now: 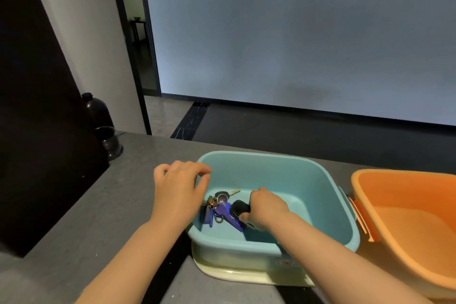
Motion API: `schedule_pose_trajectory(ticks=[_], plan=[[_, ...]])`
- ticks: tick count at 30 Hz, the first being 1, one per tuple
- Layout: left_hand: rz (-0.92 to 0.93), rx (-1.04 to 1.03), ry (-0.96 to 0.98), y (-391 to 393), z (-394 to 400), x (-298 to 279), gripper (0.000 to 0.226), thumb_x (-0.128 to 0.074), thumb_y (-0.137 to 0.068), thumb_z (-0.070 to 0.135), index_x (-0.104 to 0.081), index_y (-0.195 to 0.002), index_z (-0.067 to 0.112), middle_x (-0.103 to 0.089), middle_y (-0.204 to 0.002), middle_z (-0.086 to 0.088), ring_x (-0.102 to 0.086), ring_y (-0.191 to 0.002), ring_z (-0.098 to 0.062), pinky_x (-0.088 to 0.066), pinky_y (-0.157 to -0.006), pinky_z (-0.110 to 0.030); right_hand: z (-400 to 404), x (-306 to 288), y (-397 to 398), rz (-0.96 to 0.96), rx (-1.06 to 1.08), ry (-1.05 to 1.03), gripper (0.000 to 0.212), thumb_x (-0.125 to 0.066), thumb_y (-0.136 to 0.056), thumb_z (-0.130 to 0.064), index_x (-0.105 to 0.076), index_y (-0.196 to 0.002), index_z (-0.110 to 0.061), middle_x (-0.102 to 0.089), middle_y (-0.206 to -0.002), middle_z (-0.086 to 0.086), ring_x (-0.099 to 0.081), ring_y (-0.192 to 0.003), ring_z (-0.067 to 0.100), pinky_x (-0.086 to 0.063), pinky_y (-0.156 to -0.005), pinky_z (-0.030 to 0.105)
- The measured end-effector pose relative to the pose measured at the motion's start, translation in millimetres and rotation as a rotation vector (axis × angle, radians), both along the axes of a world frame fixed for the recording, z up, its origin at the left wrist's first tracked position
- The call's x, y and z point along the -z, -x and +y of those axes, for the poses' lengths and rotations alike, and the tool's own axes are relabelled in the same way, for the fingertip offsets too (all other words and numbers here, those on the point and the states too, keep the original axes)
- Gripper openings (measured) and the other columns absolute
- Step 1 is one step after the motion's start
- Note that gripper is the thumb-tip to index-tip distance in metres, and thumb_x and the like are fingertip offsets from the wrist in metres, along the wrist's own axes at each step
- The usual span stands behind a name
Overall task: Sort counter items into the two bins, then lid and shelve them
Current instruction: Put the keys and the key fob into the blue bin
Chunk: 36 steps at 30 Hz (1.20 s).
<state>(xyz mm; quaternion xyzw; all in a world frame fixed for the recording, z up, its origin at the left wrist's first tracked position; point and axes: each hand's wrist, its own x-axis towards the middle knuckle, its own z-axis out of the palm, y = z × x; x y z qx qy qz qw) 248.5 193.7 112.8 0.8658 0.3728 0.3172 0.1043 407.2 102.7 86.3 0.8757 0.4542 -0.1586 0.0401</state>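
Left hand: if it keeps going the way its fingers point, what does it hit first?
Probably the teal bin. The left hand points right, fingertips at the bin's near-left rim corner, so the rim comes first. If it clears the rim, it heads over the keys. Height is unclear.

A teal bin (pixel 283 175) sits on a grey counter (pixel 103 205), with an orange bin (pixel 404 217) just beside it on the right. The right hand (pixel 267 208) reaches down inside the teal bin, fingers curled around a small black object (pixel 239 206) on the bin floor. Next to it lies a bunch of keys (pixel 219 205) with blue and purple tags. The left hand (pixel 181 185) rests loosely curled at the bin's left rim. A dark bottle (pixel 98 108) and a dark cup (pixel 108 140) stand at the counter's far left corner.
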Motion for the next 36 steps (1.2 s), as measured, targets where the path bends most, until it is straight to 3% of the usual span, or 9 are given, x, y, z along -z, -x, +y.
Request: schedule_pose_trajectory(ticks=[2, 5, 7, 10, 13, 18, 22, 28, 36], plan=[[-0.078, -0.071, 0.027, 28, -7, 5, 0.012, -0.058, -0.089, 0.032, -0.064, -0.093, 0.041, -0.061, -0.086, 0.025, -0.047, -0.089, 0.002, -0.013, -0.080, -0.022, -2, -4, 5, 0.032, -0.012, -0.019, 0.026, -0.060, -0.087, -0.037, -0.058, -0.089, -0.011, -0.058, -0.094, 0.009, -0.058, -0.089, 0.031, -0.039, -0.062, 0.028], [-0.062, -0.150, 0.107, 79, -21, 26, 0.013, -0.056, -0.090, 0.032, -0.062, -0.094, 0.042, -0.058, -0.088, 0.027, -0.045, -0.090, 0.005, -0.014, -0.081, -0.021, -7, -20, 18, 0.054, -0.026, -0.118, 0.030, -0.060, -0.086, -0.038, -0.061, -0.107, -0.015, -0.062, -0.107, 0.004, -0.059, -0.100, 0.026, -0.047, -0.074, 0.030], [-0.029, -0.215, 0.175, 115, -29, 44, 0.013, -0.058, -0.090, 0.029, -0.064, -0.097, 0.039, -0.059, -0.092, 0.025, -0.050, -0.094, 0.001, -0.016, -0.085, -0.021, -10, -35, 33, 0.045, -0.040, -0.301, 0.032, -0.060, -0.086, -0.038, -0.061, -0.114, -0.022, -0.062, -0.113, -0.002, -0.059, -0.101, 0.021, -0.046, -0.077, 0.030], [-0.010, -0.354, 0.287, 165, -35, 67, 0.013, -0.061, -0.089, 0.025, -0.066, -0.098, 0.034, -0.062, -0.096, 0.020, -0.056, -0.100, -0.009, -0.022, -0.088, -0.026, -20, -51, 77, 0.067, -0.120, -0.689, 0.022, -0.060, -0.084, -0.034, -0.061, -0.106, -0.031, -0.060, -0.100, -0.014, -0.057, -0.085, 0.009, -0.041, -0.068, 0.028], [-0.024, -0.455, 0.349, 200, -40, 81, 0.014, -0.065, -0.086, 0.022, -0.067, -0.097, 0.032, -0.066, -0.098, 0.014, -0.059, -0.101, -0.015, -0.033, -0.091, -0.035, -32, -43, 139, 0.161, -0.266, -0.940, 0.021, -0.062, -0.081, -0.028, -0.061, -0.102, -0.029, -0.056, -0.094, -0.018, -0.053, -0.085, 0.002, -0.043, -0.071, 0.025], [-0.009, -0.464, 0.376, 226, -48, 98, 0.019, -0.063, -0.088, 0.031, -0.065, -0.105, 0.036, -0.064, -0.108, 0.017, -0.056, -0.108, -0.011, -0.032, -0.091, -0.031, -39, 18, 206, 0.310, -0.377, -0.730, 0.027, -0.060, -0.084, -0.025, -0.060, -0.111, -0.026, -0.058, -0.104, -0.013, -0.053, -0.100, 0.008, -0.042, -0.086, 0.024], [0.053, -0.416, 0.367, 230, -53, 114, 0.030, -0.062, -0.083, 0.051, -0.064, -0.110, 0.038, -0.059, -0.113, 0.023, -0.051, -0.112, -0.006, -0.027, -0.089, -0.027, -43, 47, 220, 0.336, -0.366, -0.628, 0.028, -0.057, -0.084, -0.032, -0.056, -0.112, -0.034, -0.056, -0.106, -0.018, -0.052, -0.103, 0.002, -0.037, -0.084, 0.016], [0.122, -0.466, 0.340, 212, -60, 115, 0.019, -0.072, -0.072, 0.049, -0.063, -0.085, 0.038, -0.052, -0.079, 0.019, -0.044, -0.085, -0.009, -0.020, -0.069, -0.029, -44, 35, 201, 0.274, -0.334, -0.643, 0.028, -0.056, -0.085, -0.033, -0.055, -0.112, -0.035, -0.055, -0.106, -0.018, -0.051, -0.103, 0.002, -0.041, -0.086, 0.019], [0.008, -0.353, 0.654, 165, -57, 93, 0.009, -0.074, -0.070, 0.033, -0.066, -0.068, 0.031, -0.061, -0.068, 0.005, -0.059, -0.071, -0.016, -0.046, -0.069, -0.030, -86, -10, 132, 0.197, -0.122, -0.837, 0.028, -0.055, -0.083, -0.031, -0.057, -0.112, -0.032, -0.054, -0.106, -0.020, -0.050, -0.101, 0.000, -0.042, -0.086, 0.019]])
